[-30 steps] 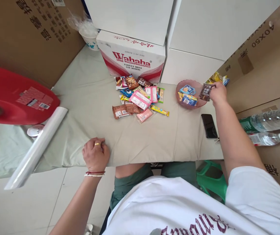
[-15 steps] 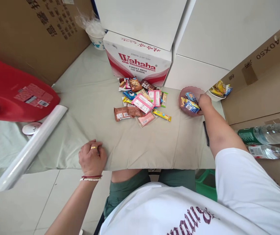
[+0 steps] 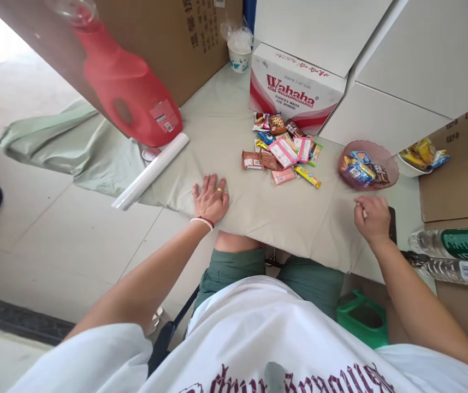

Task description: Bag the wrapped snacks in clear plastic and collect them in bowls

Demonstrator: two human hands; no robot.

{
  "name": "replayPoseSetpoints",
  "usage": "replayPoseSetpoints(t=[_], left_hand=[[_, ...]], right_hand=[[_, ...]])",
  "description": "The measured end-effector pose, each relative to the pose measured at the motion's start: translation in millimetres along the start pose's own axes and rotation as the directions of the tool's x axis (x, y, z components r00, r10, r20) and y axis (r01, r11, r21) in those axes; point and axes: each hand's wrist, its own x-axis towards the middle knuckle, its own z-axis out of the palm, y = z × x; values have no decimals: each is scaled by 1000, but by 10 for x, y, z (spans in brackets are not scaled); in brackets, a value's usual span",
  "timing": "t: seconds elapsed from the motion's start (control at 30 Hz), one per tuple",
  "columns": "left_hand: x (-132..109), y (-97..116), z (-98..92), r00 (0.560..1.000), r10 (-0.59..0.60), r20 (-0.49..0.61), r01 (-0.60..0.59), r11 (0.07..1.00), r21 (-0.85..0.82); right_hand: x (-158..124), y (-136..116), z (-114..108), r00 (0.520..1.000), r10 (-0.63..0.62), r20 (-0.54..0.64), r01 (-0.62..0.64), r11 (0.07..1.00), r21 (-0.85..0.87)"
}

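My left hand (image 3: 210, 199) lies flat on the cloth at the table's front edge, its fingers spread and holding nothing. My right hand (image 3: 373, 218) is curled closed, just in front of the pink translucent bowl (image 3: 391, 177) and apart from it; nothing shows between its fingers. Several blue snack packets (image 3: 359, 169) and a dark brown packet (image 3: 380, 173) sit inside the bowl. A pile of wrapped snacks lies left of the bowl, with pink-edged packets (image 3: 283, 152), brown packets (image 3: 253, 160) and a yellow stick packet (image 3: 307, 177).
Behind the pile stands a Wahaba water carton (image 3: 295, 90). A red jug (image 3: 135, 93) and a plastic-wrap roll (image 3: 152, 172) are at left. A white bowl of snacks (image 3: 414, 166), a black flat object (image 3: 392, 224) and plastic bottles (image 3: 458, 243) are at right.
My right hand has come out of the bowl and back toward me. A dark brown packet now shows in the bowl. My left hand has flattened and spread its fingers. The view has turned left.
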Motion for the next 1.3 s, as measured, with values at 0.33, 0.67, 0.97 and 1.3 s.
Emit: replayPoseSetpoints(t=[0.33, 0.67, 0.97, 1.3], left_hand=[[58, 7, -6, 992, -4, 124, -1, 999, 45], [238, -283, -52, 1000, -7, 22, 4, 990, 144], [224, -168, -106, 996, -61, 59, 47, 974, 222], [229, -335, -31, 997, -80, 2, 77, 975, 206]], right_hand=[[-1423, 141, -123, 995, -71, 69, 62, 991, 118], [-1931, 327, -9, 996, -43, 79, 29, 985, 170], [-1851, 269, 5, 983, -85, 165, 47, 974, 223], [-1434, 437, 12, 844, -418, 336, 352, 904, 241]])
